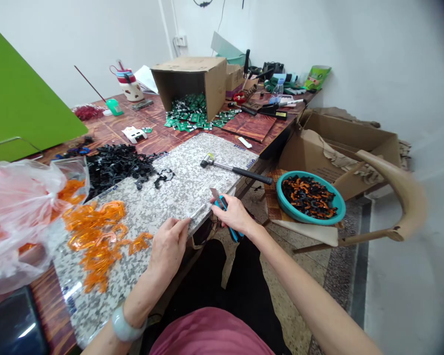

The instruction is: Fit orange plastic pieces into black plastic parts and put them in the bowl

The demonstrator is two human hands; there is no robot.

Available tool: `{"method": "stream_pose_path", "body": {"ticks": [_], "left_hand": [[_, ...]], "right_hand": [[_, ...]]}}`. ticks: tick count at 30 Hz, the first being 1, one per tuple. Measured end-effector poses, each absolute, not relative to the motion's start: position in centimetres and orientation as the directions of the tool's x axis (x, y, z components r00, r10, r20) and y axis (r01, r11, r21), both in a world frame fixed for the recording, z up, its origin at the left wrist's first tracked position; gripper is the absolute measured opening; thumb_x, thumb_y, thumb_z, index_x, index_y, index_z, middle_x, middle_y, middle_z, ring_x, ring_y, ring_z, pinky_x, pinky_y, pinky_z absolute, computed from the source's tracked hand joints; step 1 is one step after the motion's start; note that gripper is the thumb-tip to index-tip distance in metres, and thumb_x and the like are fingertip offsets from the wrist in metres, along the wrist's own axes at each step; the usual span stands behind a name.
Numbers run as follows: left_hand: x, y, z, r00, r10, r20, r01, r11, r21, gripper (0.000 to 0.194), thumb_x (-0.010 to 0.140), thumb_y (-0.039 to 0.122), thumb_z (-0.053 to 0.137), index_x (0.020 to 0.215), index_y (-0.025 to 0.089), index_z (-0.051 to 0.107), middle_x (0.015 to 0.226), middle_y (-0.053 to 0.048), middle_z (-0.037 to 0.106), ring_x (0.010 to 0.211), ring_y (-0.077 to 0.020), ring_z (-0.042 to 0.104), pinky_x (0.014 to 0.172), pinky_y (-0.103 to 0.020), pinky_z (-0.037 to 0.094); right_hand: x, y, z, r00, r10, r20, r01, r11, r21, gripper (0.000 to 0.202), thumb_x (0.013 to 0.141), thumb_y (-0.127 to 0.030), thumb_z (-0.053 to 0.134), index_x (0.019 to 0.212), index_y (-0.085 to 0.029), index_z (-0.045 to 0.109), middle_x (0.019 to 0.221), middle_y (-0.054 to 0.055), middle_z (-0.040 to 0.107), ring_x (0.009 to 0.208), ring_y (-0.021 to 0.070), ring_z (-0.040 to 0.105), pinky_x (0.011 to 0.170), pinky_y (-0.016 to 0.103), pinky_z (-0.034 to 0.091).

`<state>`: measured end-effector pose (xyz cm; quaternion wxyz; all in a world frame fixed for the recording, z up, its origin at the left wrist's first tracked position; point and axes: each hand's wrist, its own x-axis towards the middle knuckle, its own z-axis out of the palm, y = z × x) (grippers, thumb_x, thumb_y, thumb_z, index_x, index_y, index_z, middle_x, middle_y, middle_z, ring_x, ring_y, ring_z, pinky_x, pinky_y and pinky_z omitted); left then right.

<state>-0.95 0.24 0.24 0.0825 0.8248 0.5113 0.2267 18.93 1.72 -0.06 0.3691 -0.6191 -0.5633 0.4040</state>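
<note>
At the front edge of a speckled grey-white sheet (144, 197), my right hand (231, 214) is closed around a blue and black utility knife (235, 232). Its blade shows, pointing up and to the left. My left hand (172, 241) rests at the same edge, its thumb and forefinger pinched on a thin pale strip (200, 210) that reaches toward the knife. Behind the hands a hammer (237, 170) with a black handle lies on the sheet. Orange plastic parts (96, 231) are heaped left of my left hand, and black parts (122, 165) lie behind them.
A cardboard box (216, 88) lies on its side with green circuit boards (188, 113) spilling out. At the right a teal basin (338, 202) of black and orange parts sits beside a wooden chair (403, 197). A plastic bag (18, 212) and a dark phone-like device (17, 323) are at left.
</note>
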Motion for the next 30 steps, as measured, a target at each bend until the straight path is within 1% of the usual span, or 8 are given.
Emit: {"method": "stream_pose_path", "body": {"ticks": [6,11,16,24,30], "left_hand": [[-0.9,0.4,0.4,0.327,0.903,0.28,0.818,-0.419,0.394,0.032,0.089,0.026,0.043,0.097,0.017,0.073,0.075,-0.006,0.064,0.067,-0.0189,0.063,0.065,-0.027,0.047],[-0.8,0.7,0.6,0.285,0.918,0.276,0.825,-0.381,0.417,0.031,0.086,0.027,0.045,0.091,0.017,0.074,0.068,-0.005,0.063,0.062,-0.0186,0.061,0.063,-0.027,0.047],[-0.7,0.8,0.7,0.256,0.929,0.267,0.827,-0.353,0.437,0.03,0.085,0.028,0.045,0.088,0.018,0.074,0.064,-0.003,0.061,0.057,-0.0172,0.059,0.061,-0.027,0.046],[-0.7,0.9,0.7,0.245,0.934,0.259,0.823,-0.341,0.454,0.032,0.085,0.029,0.044,0.088,0.016,0.073,0.067,-0.004,0.061,0.058,-0.0173,0.058,0.062,-0.028,0.046],[-0.7,0.8,0.7,0.254,0.931,0.261,0.817,-0.351,0.458,0.03,0.084,0.029,0.045,0.088,0.017,0.072,0.067,-0.003,0.06,0.061,-0.018,0.058,0.062,-0.028,0.045]], "right_hand": [[18.5,1.6,-0.1,0.027,0.993,-0.113,0.376,-0.115,-0.919,0.027,0.079,-0.023,0.054,0.104,-0.019,0.062,0.061,-0.004,0.057,0.04,0.0091,0.056,0.042,0.019,0.046],[18.2,1.6,0.1,0.021,0.993,-0.116,0.369,-0.115,-0.922,0.027,0.079,-0.023,0.054,0.104,-0.019,0.063,0.06,-0.004,0.055,0.041,0.0099,0.056,0.041,0.019,0.046],[18.1,1.6,0.1,0.023,0.993,-0.114,0.372,-0.115,-0.921,0.027,0.078,-0.022,0.055,0.104,-0.019,0.063,0.06,-0.005,0.054,0.04,0.0087,0.055,0.041,0.017,0.045],[17.9,1.3,0.2,0.019,0.992,-0.123,0.362,-0.122,-0.924,0.027,0.079,-0.023,0.055,0.104,-0.019,0.063,0.057,-0.005,0.053,0.039,0.009,0.054,0.04,0.017,0.044],[17.7,1.2,0.2,0.022,0.989,-0.145,0.354,-0.143,-0.924,0.028,0.079,-0.025,0.056,0.105,-0.02,0.063,0.058,-0.005,0.054,0.039,0.0097,0.055,0.039,0.018,0.043]]}}
